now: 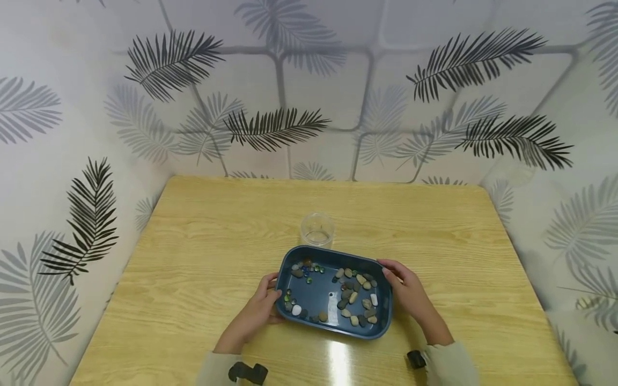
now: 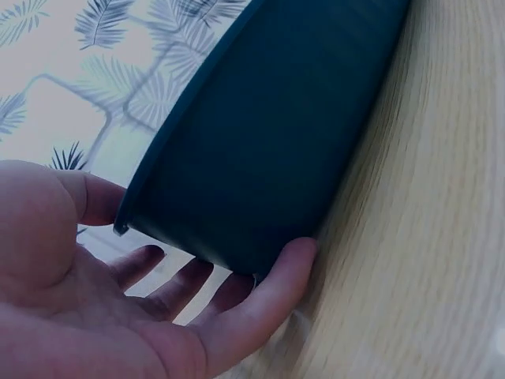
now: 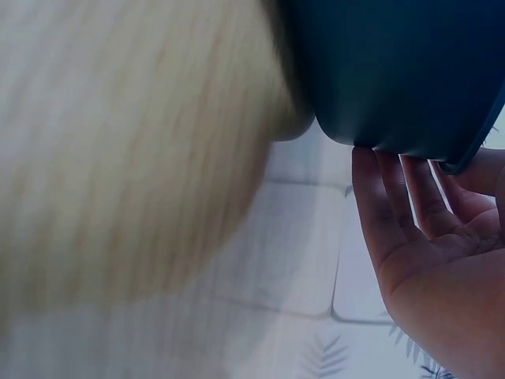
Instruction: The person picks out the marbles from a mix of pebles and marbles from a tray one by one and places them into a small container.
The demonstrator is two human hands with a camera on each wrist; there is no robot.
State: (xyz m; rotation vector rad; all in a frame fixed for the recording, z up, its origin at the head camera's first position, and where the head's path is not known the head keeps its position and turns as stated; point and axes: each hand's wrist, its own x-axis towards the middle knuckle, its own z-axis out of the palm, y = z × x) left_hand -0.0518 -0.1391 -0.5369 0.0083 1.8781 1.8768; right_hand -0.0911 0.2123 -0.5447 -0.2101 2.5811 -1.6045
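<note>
A dark blue rectangular tray (image 1: 315, 294) with rounded corners is held at both ends, just over the wooden table. My left hand (image 1: 256, 311) grips its left end, thumb on the rim and fingers along the outer wall, as the left wrist view shows. At the other end my right hand (image 1: 411, 292) holds it the same way, thumb at the rim and fingertips against the outside wall. Inside lie several tan and grey pebbles (image 1: 353, 297) on the right. Shiny glass beads (image 1: 309, 280) and a white stone (image 1: 296, 310) lie along the left.
A clear round container (image 1: 317, 222) stands right behind the tray, its lower part overlapped by the rim in the head view. The wooden table (image 1: 217, 225) reaches back to a wall (image 1: 333, 155) with a leaf pattern.
</note>
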